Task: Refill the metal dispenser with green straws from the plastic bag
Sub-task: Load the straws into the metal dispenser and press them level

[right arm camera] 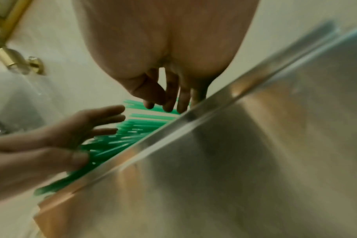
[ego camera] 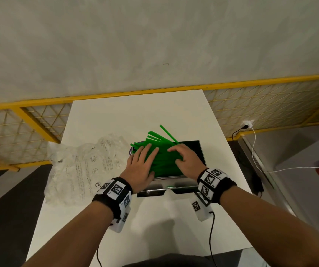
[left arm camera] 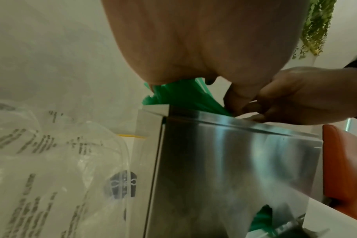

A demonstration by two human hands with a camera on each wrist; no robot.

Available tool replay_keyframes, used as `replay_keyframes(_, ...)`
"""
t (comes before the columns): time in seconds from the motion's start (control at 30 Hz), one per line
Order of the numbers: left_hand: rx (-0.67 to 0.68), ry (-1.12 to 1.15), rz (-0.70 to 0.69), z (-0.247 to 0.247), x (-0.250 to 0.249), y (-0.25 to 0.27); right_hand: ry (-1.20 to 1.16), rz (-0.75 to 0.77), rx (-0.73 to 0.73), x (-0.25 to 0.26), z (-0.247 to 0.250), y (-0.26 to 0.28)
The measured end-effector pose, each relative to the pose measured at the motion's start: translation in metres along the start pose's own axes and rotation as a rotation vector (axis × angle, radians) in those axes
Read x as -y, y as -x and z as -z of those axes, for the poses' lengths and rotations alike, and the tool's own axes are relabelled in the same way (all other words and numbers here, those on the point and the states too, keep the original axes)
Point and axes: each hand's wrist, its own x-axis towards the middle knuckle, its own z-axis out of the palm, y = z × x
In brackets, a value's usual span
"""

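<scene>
Green straws [ego camera: 159, 151] lie fanned across the open top of the metal dispenser [ego camera: 197, 151], and the left hand [ego camera: 142, 166] and right hand [ego camera: 186, 160], fingers spread, grasping nothing, press them, probably to settle them inside.

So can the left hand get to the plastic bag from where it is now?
Probably yes: the left hand rests on the green straws, and the plastic bag lies right beside it with nothing between.

Both forearms reached forward, wrists banded. The left hand [ego camera: 140, 166] lay palm down with fingers straight and spread; the right hand [ego camera: 186, 162] arched beside it, fingers loosely bent downward.
</scene>
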Motion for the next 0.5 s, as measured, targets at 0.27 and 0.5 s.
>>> replay_keyframes(0.27,-0.275,0.504,0.262,0.027,0.002,-0.013,0.258,-0.139,0.029,-0.002,0.016,-0.014)
replay_keyframes(0.5,-0.127,0.746,0.384,0.024,-0.001,-0.018,0.528,-0.07,0.422,0.004,-0.007,-0.016)
